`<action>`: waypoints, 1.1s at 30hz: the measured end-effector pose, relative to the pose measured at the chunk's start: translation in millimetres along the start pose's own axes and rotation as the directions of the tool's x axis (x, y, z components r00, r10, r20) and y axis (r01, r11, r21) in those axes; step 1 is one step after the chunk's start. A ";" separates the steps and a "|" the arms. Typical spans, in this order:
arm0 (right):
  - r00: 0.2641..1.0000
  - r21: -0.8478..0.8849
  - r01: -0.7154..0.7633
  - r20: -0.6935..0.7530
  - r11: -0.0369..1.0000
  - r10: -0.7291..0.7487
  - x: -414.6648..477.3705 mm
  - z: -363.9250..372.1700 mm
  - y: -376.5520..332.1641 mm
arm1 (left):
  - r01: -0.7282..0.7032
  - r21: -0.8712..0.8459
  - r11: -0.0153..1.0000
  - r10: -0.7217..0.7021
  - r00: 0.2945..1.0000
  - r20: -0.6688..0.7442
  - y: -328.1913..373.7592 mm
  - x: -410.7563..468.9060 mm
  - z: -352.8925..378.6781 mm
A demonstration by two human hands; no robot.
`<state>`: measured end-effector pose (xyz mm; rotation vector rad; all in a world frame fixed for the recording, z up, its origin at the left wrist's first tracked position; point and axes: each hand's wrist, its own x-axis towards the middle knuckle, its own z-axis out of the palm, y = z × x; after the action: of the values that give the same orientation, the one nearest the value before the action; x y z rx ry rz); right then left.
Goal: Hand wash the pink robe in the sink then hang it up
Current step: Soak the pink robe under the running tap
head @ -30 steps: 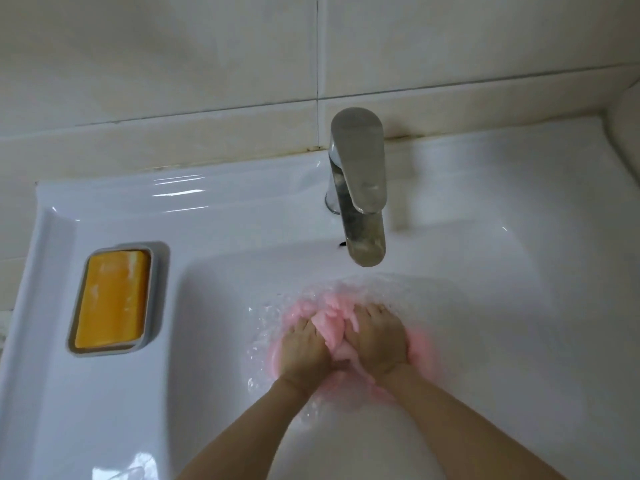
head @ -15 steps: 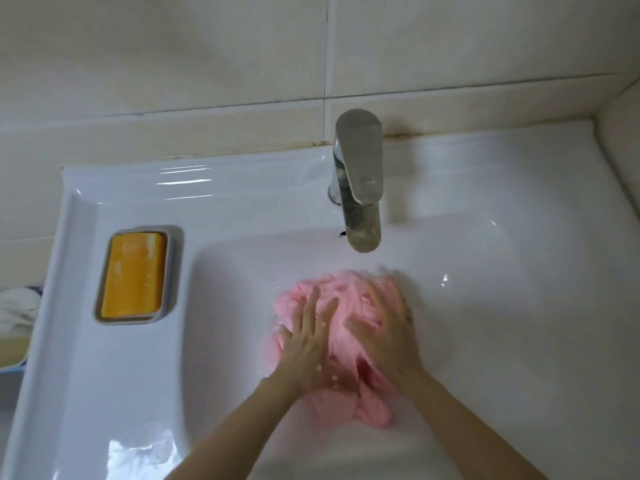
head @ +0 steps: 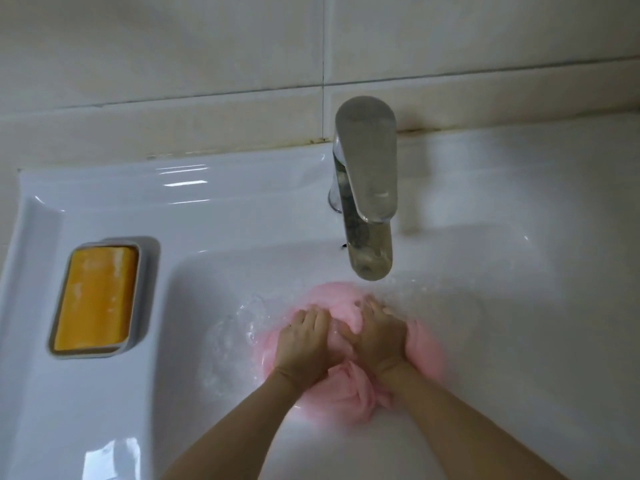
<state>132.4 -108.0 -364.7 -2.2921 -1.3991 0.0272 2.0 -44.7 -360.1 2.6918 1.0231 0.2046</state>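
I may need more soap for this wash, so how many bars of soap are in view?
1. A single orange soap bar lies in the grey soap dish on the sink ledge, left of the basin. None shows elsewhere; any outside the frame would be unseen.

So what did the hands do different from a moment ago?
Both hands, left and right, went from spread fingers to curled, pressing the robe down into the water; it now bunches up between the wrists. The soap and tap stayed put.
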 end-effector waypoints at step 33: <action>0.993 0.056 -0.121 -0.003 0.991 0.122 16.7 -4.9 -25.0 | 0.192 -0.118 0.974 -0.157 0.955 0.251 12.1 10.0 -15.8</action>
<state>120.7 -86.1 -347.2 -2.3262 -1.2384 0.0954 13.5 -43.9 -341.1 2.4105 1.1173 -0.0794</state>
